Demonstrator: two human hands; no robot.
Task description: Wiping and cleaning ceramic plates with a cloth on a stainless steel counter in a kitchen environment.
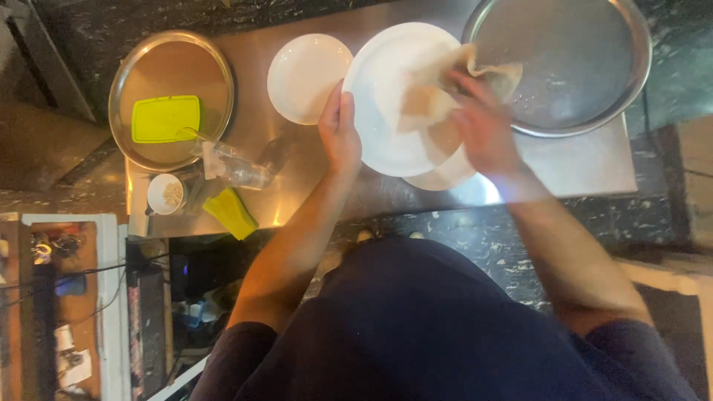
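Left hand (339,134) clamped on the left rim of a large white plate (386,89), thumb over the edge, fingers presumably beneath; the plate sits tilted up off the steel worktop (579,167), face toward the camera. Judged: the grip steadies the plate so the other hand can press on it.

Right hand (483,126) closed on a crumpled beige cloth (438,93), pushing it against the plate's face. Hand and cloth are motion-blurred, so the finger positions are hard to read.

Just below the right hand, the rim of a second white plate (445,174) shows from under the held one; whether they touch cannot be told.

Beyond the left hand, a smaller white plate (306,74) lies flat on the worktop, just beside the held plate. Beyond the right hand, a big round steel tray (564,67) is cut off by the top edge, its surface speckled, perhaps wet.

Well to the left of the left hand: another round steel tray (171,93) carrying a lime-green rectangular lid (165,119), a clear glass (234,167) lying on its side at the tray's near edge, a small white cup (165,194), a yellow-green sponge or cloth (232,213), kind unclear.

The person's dark clothing hides the worktop's near edge
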